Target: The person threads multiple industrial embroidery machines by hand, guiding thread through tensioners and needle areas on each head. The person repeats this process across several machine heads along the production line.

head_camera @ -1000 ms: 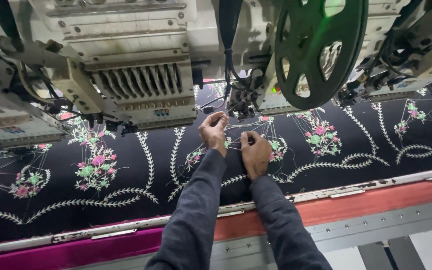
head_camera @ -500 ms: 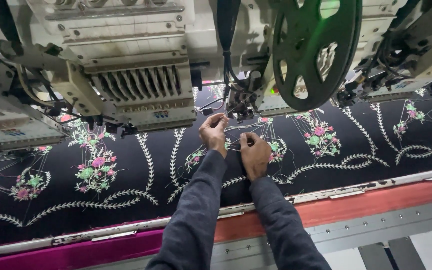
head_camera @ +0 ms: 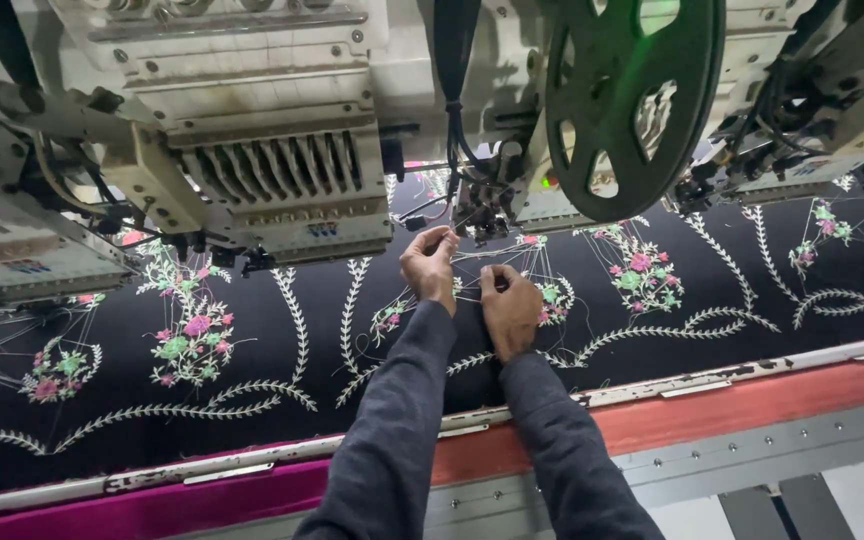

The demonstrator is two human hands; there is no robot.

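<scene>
My left hand (head_camera: 432, 265) and my right hand (head_camera: 509, 308) reach over black fabric (head_camera: 332, 340) embroidered with pink flowers and white vines. Both hands pinch a thin thread (head_camera: 472, 262) that runs between them, just below the needle area (head_camera: 480, 205) of an embroidery machine head. The left hand is higher and closer to the needles. The right hand rests lower, touching the cloth. Both arms wear dark grey sleeves.
A cream machine head (head_camera: 272, 170) hangs at the left, and a large green spoked reel (head_camera: 632, 100) at the upper right. A red and magenta frame bar (head_camera: 732, 405) edges the fabric in front, with a grey metal rail (head_camera: 802, 450) below it.
Both hands stay in nearly the same spot under the needle area; only small finger movements on the thread show.
</scene>
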